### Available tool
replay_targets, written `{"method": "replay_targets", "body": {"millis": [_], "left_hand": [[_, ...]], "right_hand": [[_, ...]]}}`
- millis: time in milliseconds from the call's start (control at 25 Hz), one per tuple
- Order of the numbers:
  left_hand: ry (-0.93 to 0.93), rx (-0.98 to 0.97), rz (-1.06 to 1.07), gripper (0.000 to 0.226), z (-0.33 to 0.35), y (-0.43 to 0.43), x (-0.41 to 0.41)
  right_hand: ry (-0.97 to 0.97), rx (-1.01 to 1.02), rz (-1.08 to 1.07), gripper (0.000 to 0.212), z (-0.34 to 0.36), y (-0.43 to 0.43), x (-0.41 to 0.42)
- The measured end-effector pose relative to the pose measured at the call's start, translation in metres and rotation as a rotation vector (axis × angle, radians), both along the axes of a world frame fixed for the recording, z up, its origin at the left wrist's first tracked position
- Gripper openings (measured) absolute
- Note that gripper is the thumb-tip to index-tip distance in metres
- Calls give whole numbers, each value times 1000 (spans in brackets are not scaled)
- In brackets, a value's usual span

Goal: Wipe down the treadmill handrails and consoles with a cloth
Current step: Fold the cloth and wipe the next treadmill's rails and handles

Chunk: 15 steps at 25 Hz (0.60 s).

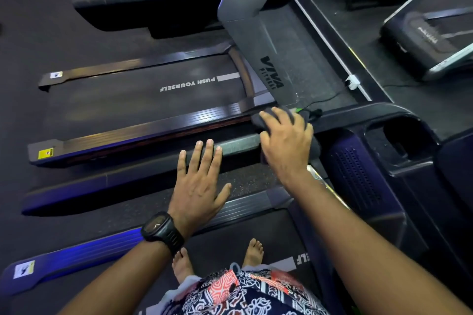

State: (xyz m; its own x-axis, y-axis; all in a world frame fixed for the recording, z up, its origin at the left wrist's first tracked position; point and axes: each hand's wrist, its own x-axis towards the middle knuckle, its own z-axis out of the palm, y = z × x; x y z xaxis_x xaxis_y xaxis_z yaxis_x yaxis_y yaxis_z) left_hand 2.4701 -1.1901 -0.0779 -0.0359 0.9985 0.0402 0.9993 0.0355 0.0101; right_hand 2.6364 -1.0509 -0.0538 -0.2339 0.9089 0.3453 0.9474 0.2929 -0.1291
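1. Handrail = landmark. Grey padded bar running crosswise in front of the person; its right end meets the console.
2. R hand sits on top of the handrail at the console end. Fingers are bent over a dark cloth, clamping it onto the bar. Cloth shows past the fingertips & below the palm.
3. L hand is further along the handrail, apart from the R hand. It lies flat w/ fingers straight, grasping nothing; only the fingertips rest on the bar. Black watch on that wrist.
4. My read of the step: wiping the rail, working at the console junction.
5. To do it well:
   - Keep the cloth wrapped round so top, sides & underside all get contact.
   - Firm, even pressure; one long pass from the console end toward the L hand.
   - Lift the L hand clear so its patch isn't skipped.
   - Overlap passes.
6. The seam between handrail & console prob. traps grime, so work a cloth edge in there. Console likely comes next.
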Motion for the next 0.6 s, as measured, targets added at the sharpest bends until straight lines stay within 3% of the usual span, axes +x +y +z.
{"method": "replay_targets", "body": {"millis": [40,120,160,200,320,360,440,480,520,600], "left_hand": [[0,0,5,81,-1,0,1],[2,-2,-9,81,-2,2,4],[3,2,-18,81,-2,3,4],[5,2,-24,80,-2,4,5],[7,-2,-21,80,-1,7,11],[6,-4,-18,80,-2,8,12],[4,-10,-24,81,-2,10,15],[2,-8,-29,81,-1,11,16],[0,-10,-30,81,-1,11,17],[4,-23,-21,81,1,12,20]], "right_hand": [[-43,10,39,48,-6,-12,-8],[-159,78,388,51,-18,-37,-11],[-182,91,446,52,-18,-30,-3],[-167,77,386,51,-16,-12,6],[-18,-5,-53,45,0,7,9],[-58,-1,-8,46,-5,-1,0],[-180,63,340,50,-16,-23,-4],[-209,59,415,51,-15,-18,2],[-201,40,378,51,-12,-3,11],[-47,-9,62,47,1,13,18]]}}
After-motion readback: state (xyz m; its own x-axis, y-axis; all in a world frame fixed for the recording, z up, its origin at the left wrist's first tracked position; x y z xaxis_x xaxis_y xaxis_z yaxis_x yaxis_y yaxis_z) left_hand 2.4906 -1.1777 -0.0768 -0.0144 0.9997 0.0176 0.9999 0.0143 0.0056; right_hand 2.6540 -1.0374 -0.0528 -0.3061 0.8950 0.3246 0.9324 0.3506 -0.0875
